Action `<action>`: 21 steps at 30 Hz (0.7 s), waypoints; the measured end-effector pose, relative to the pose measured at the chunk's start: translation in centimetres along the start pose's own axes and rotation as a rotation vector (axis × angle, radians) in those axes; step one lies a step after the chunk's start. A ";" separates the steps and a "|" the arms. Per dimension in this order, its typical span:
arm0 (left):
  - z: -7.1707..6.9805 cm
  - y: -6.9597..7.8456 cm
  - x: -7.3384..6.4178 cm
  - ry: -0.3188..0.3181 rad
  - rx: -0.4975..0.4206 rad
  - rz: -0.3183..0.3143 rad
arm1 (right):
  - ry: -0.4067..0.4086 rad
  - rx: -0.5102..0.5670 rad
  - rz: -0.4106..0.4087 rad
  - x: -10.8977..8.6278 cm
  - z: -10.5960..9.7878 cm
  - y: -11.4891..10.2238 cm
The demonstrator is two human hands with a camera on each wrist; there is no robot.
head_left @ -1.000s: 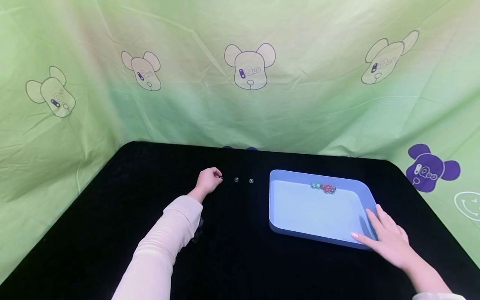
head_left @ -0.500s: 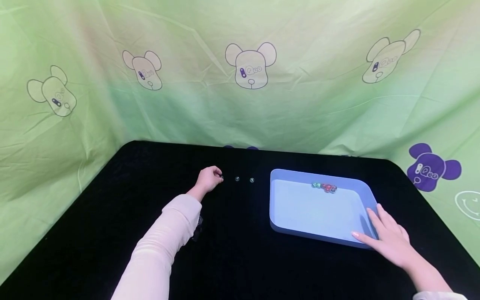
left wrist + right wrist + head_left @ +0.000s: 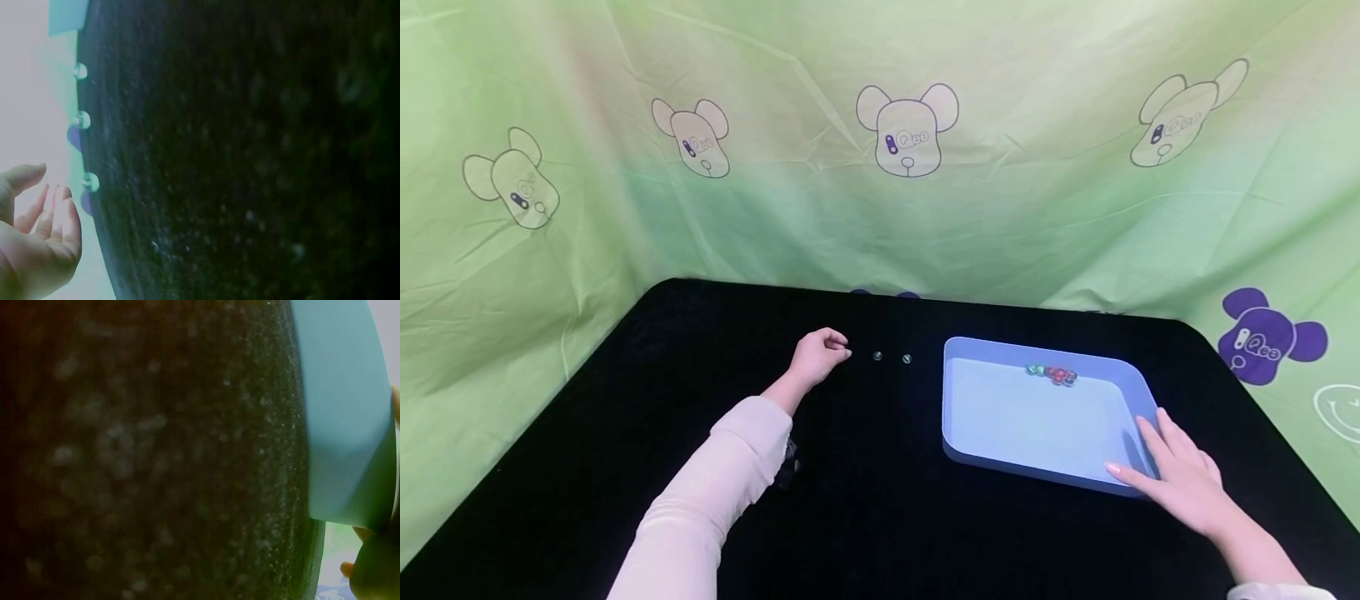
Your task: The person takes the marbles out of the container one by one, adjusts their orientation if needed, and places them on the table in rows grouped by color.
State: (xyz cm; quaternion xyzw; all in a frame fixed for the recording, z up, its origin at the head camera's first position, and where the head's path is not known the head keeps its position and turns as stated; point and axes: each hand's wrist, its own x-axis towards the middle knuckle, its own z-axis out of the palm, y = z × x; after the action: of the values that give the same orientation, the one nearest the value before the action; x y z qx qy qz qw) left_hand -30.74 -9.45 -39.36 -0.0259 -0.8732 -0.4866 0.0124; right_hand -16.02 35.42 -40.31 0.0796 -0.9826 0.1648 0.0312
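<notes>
In the head view my left hand point(image 3: 818, 357) is at the left end of a short row of clear glass marbles. The left wrist view shows its thumb and fingers apart, with nothing between them. Just beyond the fingertips lies the nearest marble point(image 3: 90, 182); in the head view the fingers hide it. Two more marbles, a middle marble point(image 3: 877, 356) and a right marble point(image 3: 907, 359), lie towards the blue tray point(image 3: 1000, 463). My right hand point(image 3: 1183, 479) rests over the tray's near right corner, fingers spread and fairly straight on the rim.
Inside the tray, a cluster of green and red marbles point(image 3: 1052, 374) lies along the far side. A black cloth point(image 3: 880, 533) covers the table. Behind it hangs a green curtain point(image 3: 790, 217) printed with bear heads.
The left thumb and fingers have parted from the marble they were touching. The right hand and the tray keep their places; the whole head view has shifted slightly.
</notes>
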 end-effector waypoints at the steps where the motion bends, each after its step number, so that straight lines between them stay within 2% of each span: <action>1: 0.0 0.1 -0.1 -0.002 -0.011 0.000 | 0.001 0.000 -0.002 0.0 0.0 0.0; 11: 0.8 1.9 -1.1 -0.041 -0.092 0.090 | 0.004 0.000 -0.002 0.1 0.0 0.0; 21: 2.1 3.3 -2.0 -0.103 -0.150 0.125 | -0.006 -0.001 0.005 0.0 -0.1 0.0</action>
State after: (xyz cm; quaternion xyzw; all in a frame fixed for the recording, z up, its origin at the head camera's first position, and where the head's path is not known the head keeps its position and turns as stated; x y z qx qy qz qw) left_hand -28.55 -6.01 -37.69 -0.1063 -0.8306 -0.5466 -0.0043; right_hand -16.06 35.45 -40.25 0.0777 -0.9829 0.1644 0.0281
